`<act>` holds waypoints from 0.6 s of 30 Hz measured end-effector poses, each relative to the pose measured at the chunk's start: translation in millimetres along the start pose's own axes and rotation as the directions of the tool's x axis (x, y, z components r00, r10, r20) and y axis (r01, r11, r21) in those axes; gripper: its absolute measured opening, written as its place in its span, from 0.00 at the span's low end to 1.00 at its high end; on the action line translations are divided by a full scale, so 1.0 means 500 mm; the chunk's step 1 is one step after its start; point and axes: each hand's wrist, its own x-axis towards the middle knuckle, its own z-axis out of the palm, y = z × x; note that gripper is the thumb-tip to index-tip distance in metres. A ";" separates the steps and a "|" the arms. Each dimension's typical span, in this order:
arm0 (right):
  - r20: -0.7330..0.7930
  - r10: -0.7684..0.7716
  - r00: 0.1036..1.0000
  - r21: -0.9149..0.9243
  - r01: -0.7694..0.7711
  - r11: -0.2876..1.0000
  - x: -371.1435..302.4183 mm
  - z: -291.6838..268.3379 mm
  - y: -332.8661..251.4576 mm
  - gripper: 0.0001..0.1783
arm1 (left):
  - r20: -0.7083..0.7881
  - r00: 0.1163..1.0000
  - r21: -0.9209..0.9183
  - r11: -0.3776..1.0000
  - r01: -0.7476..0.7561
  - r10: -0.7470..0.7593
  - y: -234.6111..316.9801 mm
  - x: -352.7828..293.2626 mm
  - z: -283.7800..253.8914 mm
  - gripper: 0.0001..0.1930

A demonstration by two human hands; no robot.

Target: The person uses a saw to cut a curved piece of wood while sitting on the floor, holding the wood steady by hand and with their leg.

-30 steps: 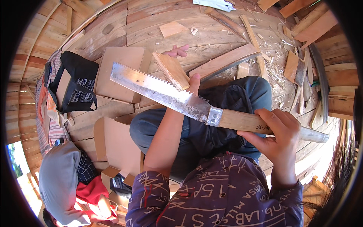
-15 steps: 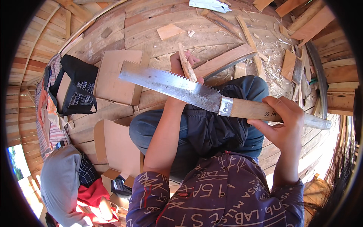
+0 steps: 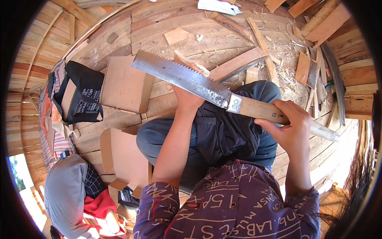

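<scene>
My right hand (image 3: 290,129) grips the wooden handle of a big saw-toothed knife (image 3: 187,77). Its steel blade slants up to the left, teeth along the upper edge, a metal collar where blade meets handle. My left hand (image 3: 187,99) is mostly hidden behind the blade and holds a small piece of wood (image 3: 191,65) that sticks up just above the teeth. I sit on a plank floor with my knees in blue trousers (image 3: 238,131) below the knife.
Flat cardboard pieces (image 3: 125,83) and a black bag (image 3: 81,95) lie to my left. Wood offcuts, a long plank (image 3: 238,63) and shavings (image 3: 286,71) are scattered ahead and to the right. Grey and red cloth (image 3: 71,195) sits at lower left.
The knife has risen and shifted to the right. The wood piece in my left hand turned from flat-on to edge-on and now stands behind the blade.
</scene>
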 end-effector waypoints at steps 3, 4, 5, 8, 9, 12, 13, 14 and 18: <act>-0.003 0.000 1.000 0.006 0.000 1.000 0.002 0.009 0.002 0.27 | -0.009 0.978 -0.165 0.965 0.202 -0.207 0.005 0.003 -0.001 0.23; -0.006 -0.001 1.000 0.005 0.001 1.000 0.002 0.010 0.005 0.27 | 0.033 0.980 -0.119 0.972 0.201 -0.199 0.009 0.008 -0.006 0.23; -0.009 -0.003 1.000 0.005 0.003 1.000 0.003 0.012 0.008 0.27 | 0.058 0.980 -0.084 0.977 0.195 -0.190 0.016 0.014 -0.009 0.23; -0.021 0.021 1.000 0.007 -0.021 1.000 0.000 0.025 0.031 0.26 | 0.106 0.981 -0.016 0.986 0.168 -0.165 0.049 0.033 -0.006 0.27; -0.001 0.063 0.998 0.015 -0.063 0.998 -0.001 0.027 0.043 0.25 | 0.116 0.984 -0.030 0.990 0.138 -0.133 0.048 0.035 0.000 0.30; 0.075 0.181 0.981 0.031 -0.183 0.983 -0.010 0.055 0.094 0.24 | 0.215 0.967 0.002 0.990 0.140 -0.137 0.044 0.041 0.015 0.35; 0.108 0.220 0.970 0.022 -0.223 0.974 -0.019 0.068 0.119 0.24 | 0.295 0.933 0.059 0.979 0.197 -0.206 0.047 0.037 0.017 0.36; 0.140 0.260 0.955 0.011 -0.264 0.964 -0.027 0.075 0.141 0.24 | 0.371 0.887 0.118 0.962 0.247 -0.273 0.046 0.033 0.021 0.37; 0.215 0.294 0.931 -0.006 -0.300 0.954 -0.052 0.131 0.187 0.24 | 0.495 0.755 0.389 0.887 0.250 -0.430 0.031 0.018 0.026 0.35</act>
